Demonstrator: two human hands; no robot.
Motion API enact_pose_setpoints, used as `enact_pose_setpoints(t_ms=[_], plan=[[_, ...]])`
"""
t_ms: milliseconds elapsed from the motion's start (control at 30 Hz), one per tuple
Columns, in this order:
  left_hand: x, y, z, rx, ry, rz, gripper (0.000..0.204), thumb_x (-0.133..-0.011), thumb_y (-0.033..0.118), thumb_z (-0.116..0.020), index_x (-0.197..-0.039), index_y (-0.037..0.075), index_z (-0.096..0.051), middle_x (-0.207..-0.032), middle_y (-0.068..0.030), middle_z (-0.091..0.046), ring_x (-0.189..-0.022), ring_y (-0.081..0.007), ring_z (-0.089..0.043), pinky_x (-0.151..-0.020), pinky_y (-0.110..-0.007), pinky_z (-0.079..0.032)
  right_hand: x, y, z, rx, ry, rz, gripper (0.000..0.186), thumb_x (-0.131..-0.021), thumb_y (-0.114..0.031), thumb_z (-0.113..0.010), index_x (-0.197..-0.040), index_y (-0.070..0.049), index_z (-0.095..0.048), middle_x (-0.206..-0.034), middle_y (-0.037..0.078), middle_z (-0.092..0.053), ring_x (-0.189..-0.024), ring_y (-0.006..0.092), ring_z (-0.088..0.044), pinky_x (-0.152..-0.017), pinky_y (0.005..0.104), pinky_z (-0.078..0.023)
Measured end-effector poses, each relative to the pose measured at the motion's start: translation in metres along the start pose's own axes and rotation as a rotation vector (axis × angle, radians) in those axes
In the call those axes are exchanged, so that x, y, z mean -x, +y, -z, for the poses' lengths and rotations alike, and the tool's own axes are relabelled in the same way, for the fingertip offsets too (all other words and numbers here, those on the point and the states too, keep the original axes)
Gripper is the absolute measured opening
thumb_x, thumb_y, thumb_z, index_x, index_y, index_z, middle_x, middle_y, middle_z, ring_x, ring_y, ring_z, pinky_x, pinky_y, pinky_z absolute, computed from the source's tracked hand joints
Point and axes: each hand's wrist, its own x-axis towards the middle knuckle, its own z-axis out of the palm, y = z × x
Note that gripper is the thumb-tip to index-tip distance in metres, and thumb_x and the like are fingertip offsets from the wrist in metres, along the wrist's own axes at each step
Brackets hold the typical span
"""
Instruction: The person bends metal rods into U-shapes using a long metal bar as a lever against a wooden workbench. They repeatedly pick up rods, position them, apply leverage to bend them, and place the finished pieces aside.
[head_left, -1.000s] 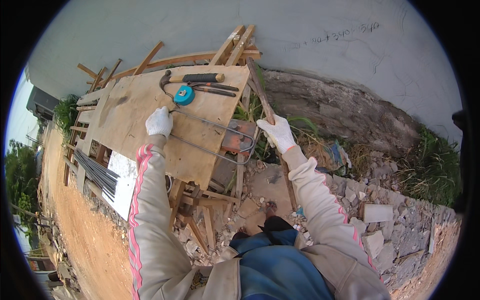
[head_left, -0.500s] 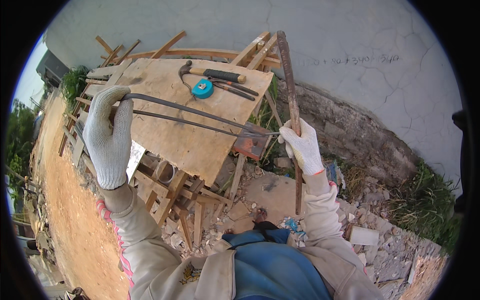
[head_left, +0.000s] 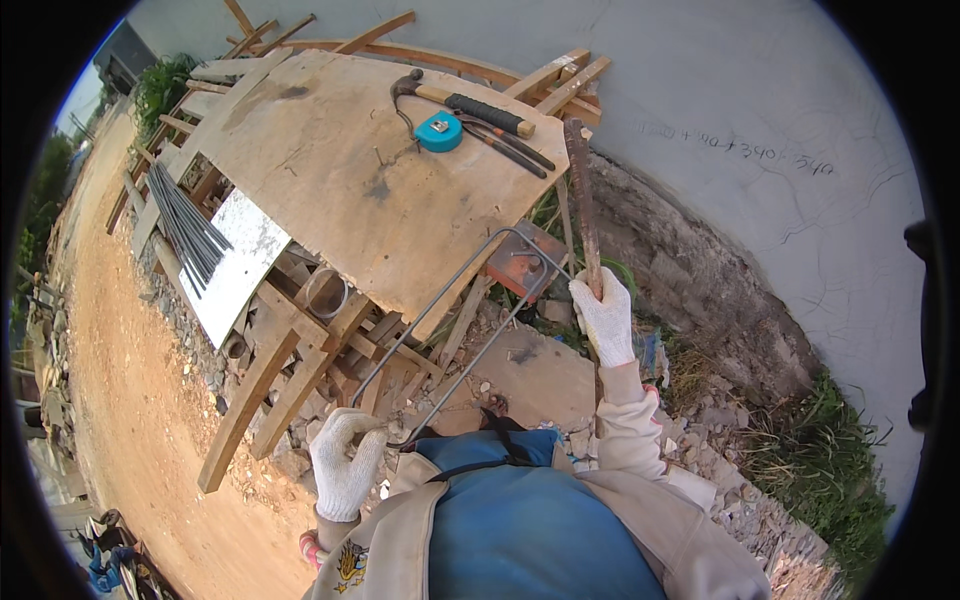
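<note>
My left hand [head_left: 346, 462], in a white knit glove, is closed at the near end of a bent steel rod [head_left: 440, 296]. The thin dark rod forms a long narrow rectangular loop slanting away to the right. Its far end lies over a rusty orange-brown block [head_left: 524, 262] beside the wooden board. My right hand [head_left: 607, 318], also gloved, is wrapped round a long rusty metal bar [head_left: 581, 185]. That bar stands roughly upright just right of the block, and its lower part passes behind the hand.
On the board [head_left: 330, 130] lie a claw hammer [head_left: 465, 102], a teal tape measure [head_left: 438, 132] and pincers [head_left: 508, 145]. Straight rods [head_left: 188, 230] lie at left by a pale sheet [head_left: 235, 270]. Timber [head_left: 250, 410] juts toward me; rubble covers the ground. A cracked wall [head_left: 720, 90] stands behind.
My left hand has swung down and toward me with the rod, which now shows as a loop. The right hand and bar have shifted slightly, and the view has turned.
</note>
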Motion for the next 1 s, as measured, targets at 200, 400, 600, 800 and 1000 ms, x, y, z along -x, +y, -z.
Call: enact_pose_setpoints(t_ms=[200,400,600,800,1000], plan=[[0.010,-0.043,-0.049,0.010,0.158,0.159,0.031,-0.093,0.003,-0.075,-0.123,0.000,-0.072,-0.112,-0.0138,-0.072,-0.087,-0.0224,-0.069,-0.081,-0.032,-0.056,-0.014,0.006,0.003,0.185,-0.029,0.090,0.016,-0.100,-0.017,-0.075,-0.101,-0.005,-0.065,-0.071,-0.002,-0.057,-0.055,0.0062,-0.051,-0.050,0.0263,-0.038],[0.000,-0.065,-0.072,-0.220,0.417,0.026,0.055,-0.095,0.000,-0.073,-0.148,0.000,-0.061,-0.136,-0.0184,-0.067,-0.122,-0.0325,-0.066,-0.105,-0.040,-0.052,-0.002,-0.004,-0.008,0.159,0.027,-0.004,0.022,-0.100,-0.022,-0.074,-0.101,-0.002,-0.065,-0.075,0.006,-0.056,-0.067,0.0149,-0.053,-0.065,0.0336,-0.047],[-0.008,-0.075,-0.078,-0.123,0.547,0.077,0.056,-0.101,0.003,-0.067,-0.155,-0.001,-0.053,-0.136,-0.0152,-0.069,-0.111,-0.0227,-0.069,-0.093,-0.032,-0.055,0.005,-0.013,-0.015,0.008,0.065,-0.104,0.018,-0.100,-0.019,-0.074,-0.101,-0.003,-0.065,-0.073,0.001,-0.056,-0.063,0.0103,-0.051,-0.058,0.0313,-0.043],[-0.019,-0.087,-0.075,0.652,0.301,0.551,0.026,-0.111,0.025,-0.064,-0.123,0.002,-0.067,-0.081,0.0023,-0.059,-0.064,-0.0062,-0.052,-0.057,-0.023,-0.042,0.005,-0.013,-0.015,0.040,0.069,-0.100,0.015,-0.102,-0.017,-0.073,-0.104,-0.004,-0.066,-0.073,-0.001,-0.057,-0.059,0.0077,-0.051,-0.054,0.0285,-0.040],[-0.027,-0.094,-0.085,0.951,0.354,0.524,0.024,-0.111,0.029,-0.063,-0.109,0.005,-0.064,-0.075,0.0037,-0.052,-0.058,-0.0049,-0.041,-0.050,-0.024,-0.031,0.007,-0.021,-0.013,0.011,0.028,-0.145,0.015,-0.103,-0.018,-0.072,-0.104,-0.005,-0.065,-0.071,-0.001,-0.059,-0.055,0.0073,-0.052,-0.049,0.0274,-0.040]])
